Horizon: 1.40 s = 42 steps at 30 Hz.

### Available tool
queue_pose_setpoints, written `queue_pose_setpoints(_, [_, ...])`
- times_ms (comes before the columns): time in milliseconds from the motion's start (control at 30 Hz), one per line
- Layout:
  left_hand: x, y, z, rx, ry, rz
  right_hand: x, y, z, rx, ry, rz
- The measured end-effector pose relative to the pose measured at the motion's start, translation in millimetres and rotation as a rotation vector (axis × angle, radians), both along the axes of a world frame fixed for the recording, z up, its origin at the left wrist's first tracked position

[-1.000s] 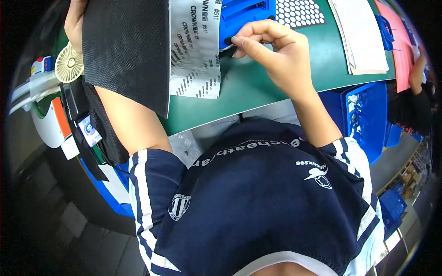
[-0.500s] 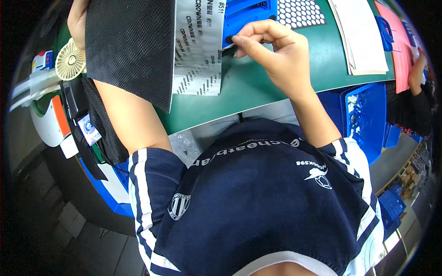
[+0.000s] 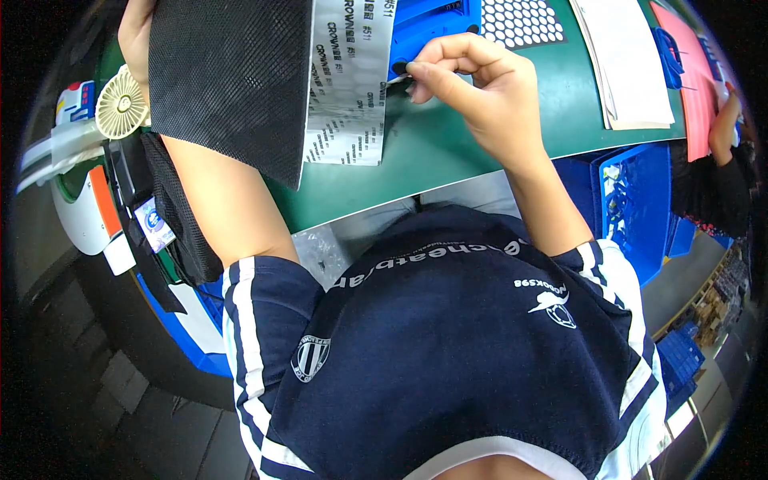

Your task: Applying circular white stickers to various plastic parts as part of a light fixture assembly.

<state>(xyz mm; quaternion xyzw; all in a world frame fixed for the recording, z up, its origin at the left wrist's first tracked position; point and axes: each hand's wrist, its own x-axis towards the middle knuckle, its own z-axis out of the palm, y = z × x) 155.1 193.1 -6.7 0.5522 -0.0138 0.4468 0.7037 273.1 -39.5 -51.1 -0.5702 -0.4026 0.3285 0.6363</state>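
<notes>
A black mesh-textured sheet [image 3: 228, 68] stands raised at the upper left, crossing in front of my left forearm. My left hand [image 3: 136, 44] is at its left edge, with the fingers hidden behind the sheet or beyond the picture. Along the sheet's right side runs a silvery printed backing film [image 3: 348, 120]. Thumb and forefinger of my right hand [image 3: 480, 84] are pinched together beside the film's right edge, at the corner of a blue plastic fixture [image 3: 432, 30] with dark round spots. What lies between those fingertips is too small to make out.
On the green tabletop [image 3: 480, 152] lie a sheet of white dots [image 3: 524, 22], a stack of papers [image 3: 628, 72] and pink sheets [image 3: 688, 88]. A cream fan [image 3: 122, 104] stands left. Blue bins [image 3: 640, 208] sit below the table's right edge. Another person's arm [image 3: 726, 128] shows far right.
The black sheet and its backing film have shifted slightly, with the sheet's lower right corner a little higher. My right hand stays nearly in place, still pinched.
</notes>
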Motion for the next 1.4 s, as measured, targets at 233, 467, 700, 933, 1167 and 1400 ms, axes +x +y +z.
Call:
queue_pose_setpoints(233, [-2.1, 6.7, 0.2, -0.061, 0.023, -0.157, -0.1, 0.4, -0.4, 0.006, 0.012, 0.009])
queue_pose_setpoints(467, [2.6, -0.9, 5.0, -0.214, 0.036, -0.303, -0.4, 1.8, -2.3, 0.007, -0.02, -0.006])
queue_pose_setpoints(700, [12.5, -16.6, 21.3, -0.424, 0.045, -0.081, -2.8, 2.9, -3.8, 0.014, -0.004, -0.034])
queue_pose_setpoints(933, [28.3, -41.1, 32.4, -0.563, 0.172, 0.254, -6.5, 2.3, -5.2, 0.001, -0.045, -0.068])
queue_pose_setpoints(1167, [12.3, -23.4, 20.5, -0.193, 0.076, -0.495, -4.8, 3.4, 0.8, -0.006, -0.154, -0.054])
queue_pose_setpoints(1400, [2.8, 1.1, 20.8, -0.26, 0.293, -0.443, 2.0, 5.9, -2.6, -0.037, -0.049, -0.011])
